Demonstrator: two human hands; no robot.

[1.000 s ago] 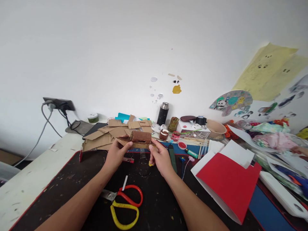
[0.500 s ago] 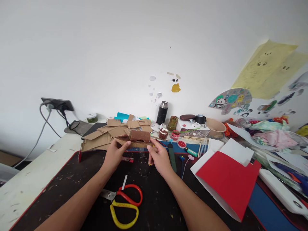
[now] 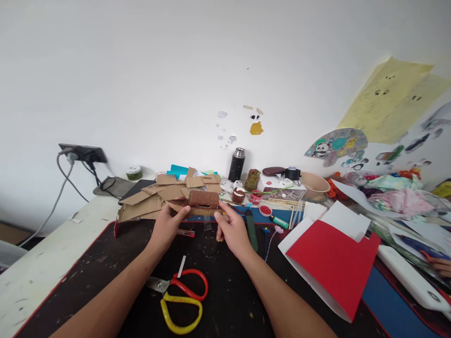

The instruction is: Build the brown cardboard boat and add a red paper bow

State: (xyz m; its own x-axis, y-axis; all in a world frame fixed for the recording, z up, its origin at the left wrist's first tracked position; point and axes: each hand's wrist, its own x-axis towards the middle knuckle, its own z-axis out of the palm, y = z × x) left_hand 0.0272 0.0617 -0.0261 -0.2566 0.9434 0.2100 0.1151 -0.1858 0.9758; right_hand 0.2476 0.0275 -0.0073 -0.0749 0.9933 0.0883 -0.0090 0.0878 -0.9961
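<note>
A brown cardboard model (image 3: 203,200) with a rounded body and a dark slot in its side is held up between both hands. My left hand (image 3: 168,224) pinches its pointed left end between thumb and fingers. At the right end, my right hand (image 3: 230,227) grips it, the index finger stretched along the end and the thumb in front. Below the hands, scissors (image 3: 186,300) with one red and one yellow handle lie on the dark mat (image 3: 225,300), a thin white strip beside them.
Cardboard pieces (image 3: 141,202) are piled at the back left. Behind stand a black flask (image 3: 237,164) and small jars. A red folded sheet (image 3: 331,263) lies at right, near a white tool (image 3: 410,279). Another person's fingers (image 3: 439,263) show at the right edge.
The view has shifted very slightly. Another person's fingers have come into sight at the far right edge. Both of my hands keep their hold on the cardboard model.
</note>
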